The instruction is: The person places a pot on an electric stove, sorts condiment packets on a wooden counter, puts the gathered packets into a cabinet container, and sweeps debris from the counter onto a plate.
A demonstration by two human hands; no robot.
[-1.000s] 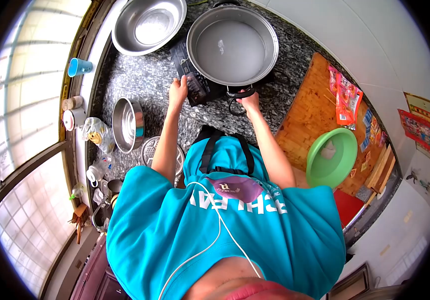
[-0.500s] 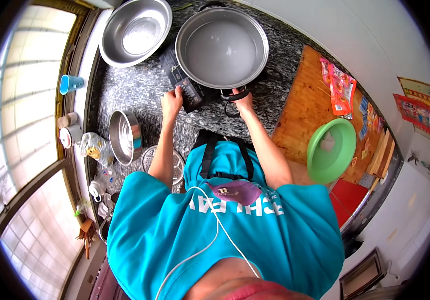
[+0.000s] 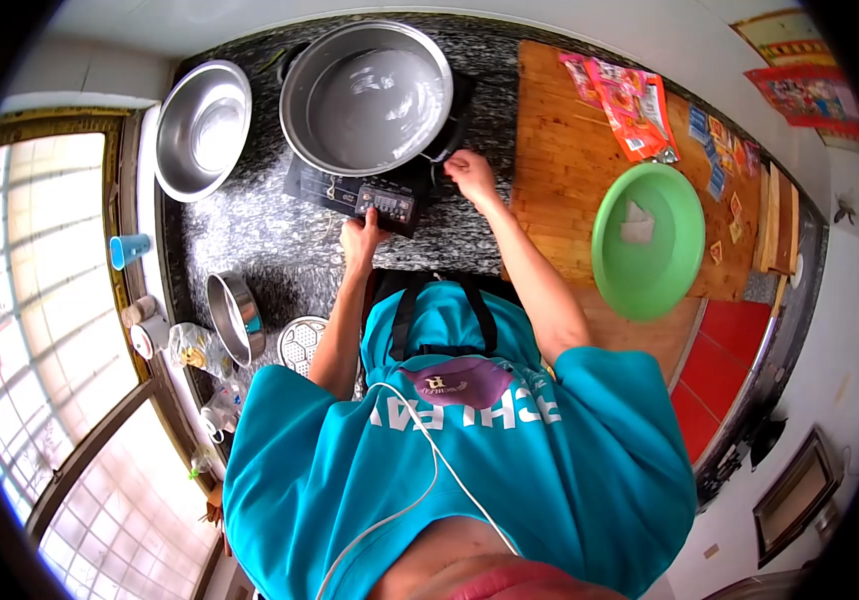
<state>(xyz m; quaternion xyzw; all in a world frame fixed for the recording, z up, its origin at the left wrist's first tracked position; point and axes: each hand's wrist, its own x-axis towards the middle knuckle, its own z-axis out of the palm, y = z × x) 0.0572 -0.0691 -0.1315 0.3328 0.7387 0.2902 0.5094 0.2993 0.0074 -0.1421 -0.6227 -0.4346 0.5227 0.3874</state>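
Note:
A wide steel pot (image 3: 365,100) holding cloudy liquid stands on a black induction cooker (image 3: 322,186). My left hand (image 3: 358,243) is closed on the cooker's front edge, the thumb on top next to the button panel (image 3: 388,203). Beside the pot's black right handle (image 3: 447,138), my right hand (image 3: 473,178) has its fingers curled together; whatever they may hold is hidden. The pot's other handle (image 3: 291,60) is at its far left.
A steel basin (image 3: 172,135) and a smaller steel bowl (image 3: 233,318) are to the left. On the right, a wooden board (image 3: 555,190) bears a green basin (image 3: 685,262) and red packets (image 3: 640,125). A blue cup (image 3: 130,250) sits on the windowsill.
My left hand has come from beside the cooker onto its front edge. My right hand, formerly at the pot's handle, is now just beside it. The whole view has shifted and turned.

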